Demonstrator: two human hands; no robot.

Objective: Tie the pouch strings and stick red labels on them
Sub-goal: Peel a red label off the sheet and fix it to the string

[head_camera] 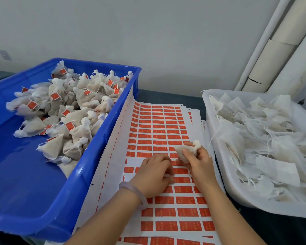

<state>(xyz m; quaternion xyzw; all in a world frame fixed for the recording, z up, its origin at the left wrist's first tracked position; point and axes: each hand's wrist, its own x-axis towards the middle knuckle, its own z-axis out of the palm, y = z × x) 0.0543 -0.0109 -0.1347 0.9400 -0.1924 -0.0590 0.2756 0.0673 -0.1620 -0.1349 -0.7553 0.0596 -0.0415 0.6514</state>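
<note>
My right hand point(200, 161) grips a small white pouch point(185, 151) with a tied knot at its top, held just above the label sheet point(159, 131). The pouch's string runs down to my left hand point(155, 172), whose curled fingers pinch the string end against a red label on the sheet. The sheet carries rows of red labels and lies between the two bins. A pale bracelet sits on my left wrist.
A blue bin point(77, 183) at the left holds several tied pouches with red labels. A white bin point(224, 175) at the right holds several untied white pouches with loose strings. Cardboard tubes point(272, 55) lean against the wall at the back right.
</note>
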